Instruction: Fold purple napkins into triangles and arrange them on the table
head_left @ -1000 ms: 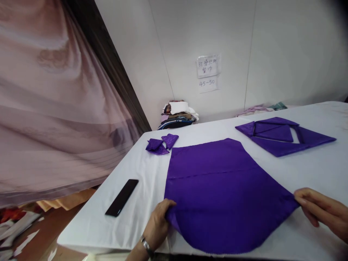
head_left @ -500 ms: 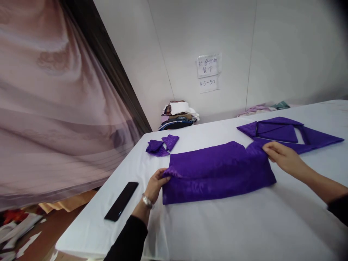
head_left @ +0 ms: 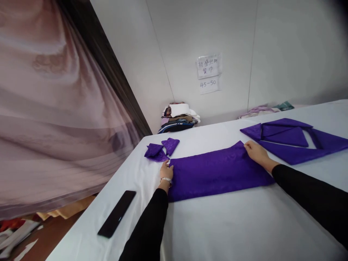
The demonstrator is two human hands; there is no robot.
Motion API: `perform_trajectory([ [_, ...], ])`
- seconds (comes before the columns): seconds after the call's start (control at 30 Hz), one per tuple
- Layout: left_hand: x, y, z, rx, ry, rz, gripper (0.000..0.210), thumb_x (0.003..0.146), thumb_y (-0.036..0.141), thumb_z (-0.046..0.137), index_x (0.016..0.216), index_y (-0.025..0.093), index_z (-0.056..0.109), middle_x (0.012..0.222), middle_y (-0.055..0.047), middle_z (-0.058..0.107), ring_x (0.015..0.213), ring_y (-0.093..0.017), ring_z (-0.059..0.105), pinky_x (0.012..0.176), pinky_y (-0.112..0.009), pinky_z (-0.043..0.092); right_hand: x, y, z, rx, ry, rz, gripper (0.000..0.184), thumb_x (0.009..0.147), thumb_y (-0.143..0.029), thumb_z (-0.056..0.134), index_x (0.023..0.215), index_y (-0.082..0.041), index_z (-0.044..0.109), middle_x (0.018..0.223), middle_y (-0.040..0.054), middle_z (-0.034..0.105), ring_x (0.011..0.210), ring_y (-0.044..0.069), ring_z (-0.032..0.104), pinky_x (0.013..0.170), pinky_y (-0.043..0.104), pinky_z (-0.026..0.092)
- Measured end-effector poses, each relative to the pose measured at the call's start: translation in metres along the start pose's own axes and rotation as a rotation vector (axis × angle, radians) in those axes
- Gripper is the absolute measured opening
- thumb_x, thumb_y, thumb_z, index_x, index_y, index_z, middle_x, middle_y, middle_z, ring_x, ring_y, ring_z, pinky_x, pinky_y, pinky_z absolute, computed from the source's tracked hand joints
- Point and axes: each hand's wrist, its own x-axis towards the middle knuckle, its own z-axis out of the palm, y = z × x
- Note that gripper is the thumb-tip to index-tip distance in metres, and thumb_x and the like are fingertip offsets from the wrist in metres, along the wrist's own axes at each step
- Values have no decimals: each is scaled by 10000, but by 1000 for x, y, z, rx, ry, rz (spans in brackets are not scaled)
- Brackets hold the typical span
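A purple cloth napkin (head_left: 214, 174) lies folded into a long rectangle on the white-covered table (head_left: 244, 224). My left hand (head_left: 166, 171), with a silvery band at its wrist, pinches the napkin's far left corner. At the far right corner, my right hand (head_left: 256, 152) has its thumb and fingers closed on the edge. Just beyond my left hand sits a small folded purple cloth (head_left: 156, 152), with a second purple piece (head_left: 170, 145) touching or close beside it. Larger folded purple napkins (head_left: 288, 139) lie to the right, beyond my right hand.
A black phone (head_left: 117, 214) lies on the table's left side. Behind the table rises a stack of folded clothes (head_left: 179, 117), with more cloth (head_left: 259, 111) at the right. Paper signs (head_left: 209, 72) hang on the wall. A pink curtain (head_left: 54, 108) hangs at the left.
Both hands have moved to the napkin's far corners, the right one also leftward. The napkin's raised, creased upper layer now lies flatter and smoother. The view has shifted slightly.
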Motion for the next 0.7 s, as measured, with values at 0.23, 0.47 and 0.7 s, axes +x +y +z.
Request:
perform_trajectory([
  [0.23, -2, 7, 1, 192, 58, 84, 395, 734, 189, 529, 1127, 227, 535, 893, -41, 657, 812, -187, 616, 750, -309, 450, 6, 1, 7, -47, -18, 32, 274, 862, -344, 345, 930, -204, 569, 841, 81, 652, 744, 219, 584, 555, 282, 342],
  [0.47, -7, 7, 6, 350, 21, 48, 437, 725, 168, 530, 1161, 196, 525, 943, -91, 670, 881, -236, 619, 769, -334, 434, 4, 0, 14, -180, -101, 31, 313, 872, -370, 329, 995, -191, 555, 837, 118, 656, 743, 247, 598, 555, 301, 340],
  [0.7, -10, 9, 7, 407, 48, 7, 410, 781, 197, 495, 1189, 168, 502, 972, -99, 661, 906, -222, 605, 784, -320, 427, 5, 4, 18, -226, -139, 11, 355, 868, -413, 315, 1072, -194, 506, 892, 143, 659, 795, 279, 604, 593, 326, 365],
])
